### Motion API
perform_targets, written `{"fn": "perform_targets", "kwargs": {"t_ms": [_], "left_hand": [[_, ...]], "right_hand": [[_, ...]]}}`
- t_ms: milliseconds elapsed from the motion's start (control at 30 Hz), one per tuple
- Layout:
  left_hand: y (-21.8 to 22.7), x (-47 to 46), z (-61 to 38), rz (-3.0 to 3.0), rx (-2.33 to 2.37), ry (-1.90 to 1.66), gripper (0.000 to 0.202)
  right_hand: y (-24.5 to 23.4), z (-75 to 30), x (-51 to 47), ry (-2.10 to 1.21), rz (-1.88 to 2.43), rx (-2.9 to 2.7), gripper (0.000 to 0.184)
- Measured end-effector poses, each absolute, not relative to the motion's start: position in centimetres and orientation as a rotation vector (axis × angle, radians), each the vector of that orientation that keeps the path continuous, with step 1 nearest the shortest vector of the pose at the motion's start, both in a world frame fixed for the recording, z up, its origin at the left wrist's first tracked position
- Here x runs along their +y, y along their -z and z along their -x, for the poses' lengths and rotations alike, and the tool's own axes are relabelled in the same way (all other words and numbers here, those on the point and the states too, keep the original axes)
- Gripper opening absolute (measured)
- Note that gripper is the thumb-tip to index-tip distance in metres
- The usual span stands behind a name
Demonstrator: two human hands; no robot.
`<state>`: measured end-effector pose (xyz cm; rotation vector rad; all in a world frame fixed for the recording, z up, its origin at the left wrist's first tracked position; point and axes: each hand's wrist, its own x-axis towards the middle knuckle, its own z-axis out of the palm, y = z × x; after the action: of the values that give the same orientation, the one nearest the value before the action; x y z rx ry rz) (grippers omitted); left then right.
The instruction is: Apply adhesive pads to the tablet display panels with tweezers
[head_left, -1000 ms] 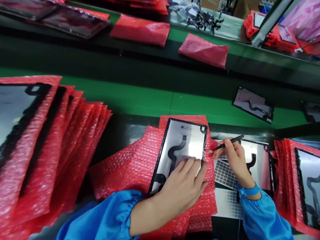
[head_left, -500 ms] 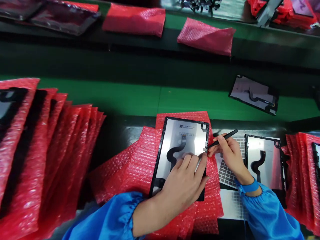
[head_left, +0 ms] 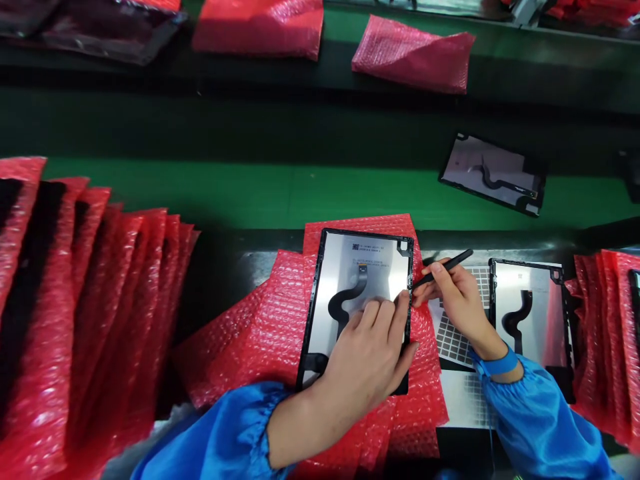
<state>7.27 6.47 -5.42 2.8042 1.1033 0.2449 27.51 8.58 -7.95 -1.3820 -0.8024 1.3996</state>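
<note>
A tablet screen panel (head_left: 387, 280) lies with its metal back up and a dark ribbon cable (head_left: 341, 303) across it. Beneath it are red bubble-wrap bags (head_left: 270, 320). My left hand (head_left: 367, 350) rests over the panel's lower right part, fingers laid on it and the index fingertip at the right edge. In my right hand (head_left: 455, 293) are slim black tweezers (head_left: 447, 265), pinched between thumb and fingers. Their tip meets the panel's right edge, close to the left index fingertip. What lies right at the tip is too small to make out.
A second panel (head_left: 540, 310) lies to the right, beside sheets of small grey squares (head_left: 457, 337). Another panel (head_left: 493, 173) sits on the green surface behind. Red bubble bags stand in rows at left (head_left: 117, 300) and right (head_left: 600, 333). More pouches (head_left: 413, 53) lie at the back.
The view has shifted slightly. The left index fingertip has slid up the panel's edge toward the tweezers' tip. A small light piece seen there before no longer shows.
</note>
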Motion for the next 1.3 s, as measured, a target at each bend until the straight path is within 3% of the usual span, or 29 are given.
{"fn": "perform_targets", "kwargs": {"t_ms": [167,333,467,567,1300], "left_hand": [[5.2,7.2,-7.3,-2.832,1.094,-0.296,0.061],[4.1,5.2,-7.1,-2.856,1.040,-0.333,0.060],[4.1,0.6,-7.0,-2.886,0.650,-0.356,0.056],[5.3,-2.0,-7.0,-2.904,0.404,-0.238,0.064],[7.9,-2.9,-7.4,-2.919,0.391,-0.153,0.059]], "right_hand": [[5.7,-28.7,7.4,-1.194,1.391,-0.796,0.043],[4.4,-30.2,0.3,-0.983,1.546,-0.802,0.033],[5.5,-30.2,-6.5,-1.013,1.666,-0.850,0.028],[6.5,-29.6,-9.2,-1.051,1.728,-0.874,0.030],[7.4,-29.9,-9.3,-1.114,1.858,-0.816,0.039]]}}
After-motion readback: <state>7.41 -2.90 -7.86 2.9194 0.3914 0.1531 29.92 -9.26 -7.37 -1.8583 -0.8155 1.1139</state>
